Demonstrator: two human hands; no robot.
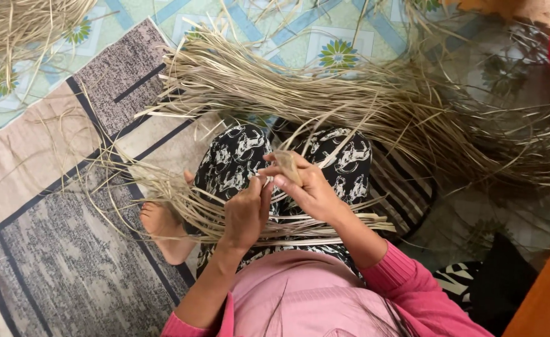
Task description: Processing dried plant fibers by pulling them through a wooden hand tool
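I see the left hand (245, 212) clenched around thin dry straw strips (300, 219) over the lap. The right hand (309, 187) pinches a flat tan strip end (287, 165). A loose fibrous bundle (362, 106) fans out at 1 o'clock; a grey patterned mat (50, 249) lies at 9 o'clock.

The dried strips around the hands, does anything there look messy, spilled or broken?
Nothing looks broken. The strips lie in loose, tangled heaps across the mat and lap, with strays scattered about. The left hand and right hand pinch one strip.
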